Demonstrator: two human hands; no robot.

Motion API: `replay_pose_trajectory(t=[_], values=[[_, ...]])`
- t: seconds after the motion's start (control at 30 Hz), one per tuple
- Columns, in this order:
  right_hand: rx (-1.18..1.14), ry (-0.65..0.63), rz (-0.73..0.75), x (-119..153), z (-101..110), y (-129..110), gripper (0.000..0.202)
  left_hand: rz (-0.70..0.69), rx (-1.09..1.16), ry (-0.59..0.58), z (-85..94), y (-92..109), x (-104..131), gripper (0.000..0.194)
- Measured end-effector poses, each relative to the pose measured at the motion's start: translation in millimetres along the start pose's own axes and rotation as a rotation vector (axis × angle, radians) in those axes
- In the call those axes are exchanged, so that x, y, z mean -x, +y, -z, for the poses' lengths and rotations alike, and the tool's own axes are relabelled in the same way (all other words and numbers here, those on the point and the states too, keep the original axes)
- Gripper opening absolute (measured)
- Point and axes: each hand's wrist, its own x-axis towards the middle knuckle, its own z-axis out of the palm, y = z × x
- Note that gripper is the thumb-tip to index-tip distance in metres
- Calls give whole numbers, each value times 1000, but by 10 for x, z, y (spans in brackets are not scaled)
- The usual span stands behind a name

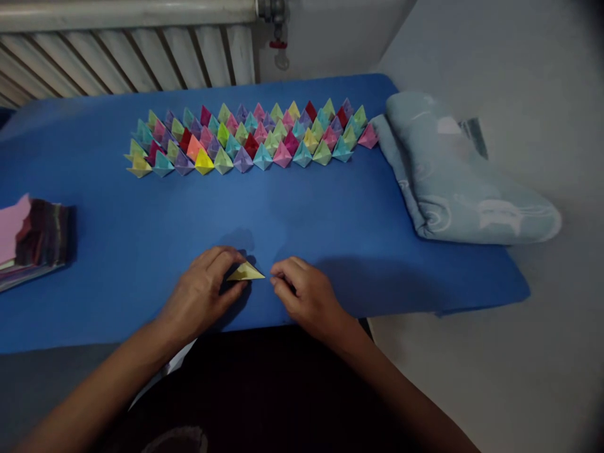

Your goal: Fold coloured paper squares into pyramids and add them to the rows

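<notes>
My left hand point(205, 283) is closed on a small pale yellow folded paper point(246, 272), pinched between the thumb and fingers just above the blue tabletop. The paper's pointed end sticks out to the right, towards my right hand point(304, 292). That hand is curled, with thumb and forefinger nearly together, a small gap away from the tip. Nothing shows between its fingers. Beyond both hands, several rows of folded paper boats point(243, 160) in many colours stand upright, close together.
A blue cloth point(141, 251) covers the table. At the left edge lies a stack of coloured paper point(40, 236). A folded grey-blue blanket point(453, 182) rests at the right, beside the boats. Behind the table is a white radiator point(174, 56) with a red-handled valve point(278, 44).
</notes>
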Motion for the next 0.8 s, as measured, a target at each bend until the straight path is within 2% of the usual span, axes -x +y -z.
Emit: replay_pose_trajectory(t=[0.17,0.3,0.43,0.57,0.67,0.8], values=[[-20,7,18,-3,5,1,12,29,54,-23,-18,-3,-37,15],[-43,19,8,4,15,-7,11,199,251,-118,0,-19,-121,16],[-124,72,-22,9,11,-12,9,466,604,-205,96,17,-190,16],[-380,155,-137,-17,-10,-78,5,738,1039,-173,174,51,-212,14],[-594,100,-184,-60,-28,-178,7,855,1302,-150,175,48,-201,17],[-776,81,-158,-118,-58,-289,10,940,1529,-168,144,61,-172,25]])
